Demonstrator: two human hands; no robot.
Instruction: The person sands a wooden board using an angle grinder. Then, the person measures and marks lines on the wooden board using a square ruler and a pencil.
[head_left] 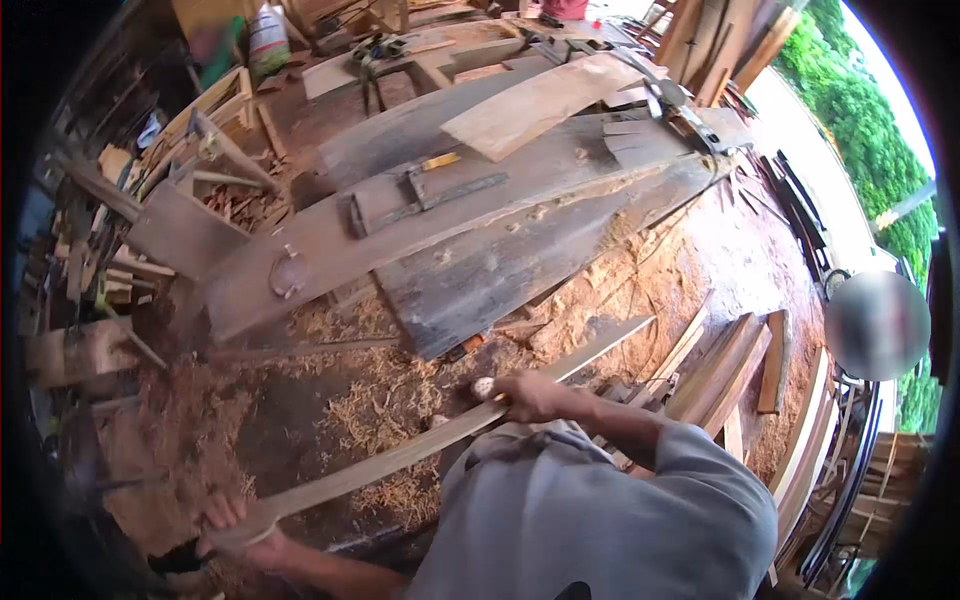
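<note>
A long, narrow wooden strip (370,470) runs diagonally in front of my body, from the lower left up to the right. Its lower-left end lies in my left hand (240,532), with the fingers wrapped over its edge. Farther along, my right hand (535,396) is closed around the strip near my chest. Beside the right fingers is a small round pale-ended thing (484,387); what it belongs to is unclear. A dark object (177,558), too blurred to name, is just beyond my left hand.
Wide boards (500,270) lie across the middle, with a metal clamp (690,120) at their far right. Wood shavings (390,430) cover the floor. Offcuts (100,270) are piled at left, and planks (720,370) are stacked at right near a blurred round shape (878,325).
</note>
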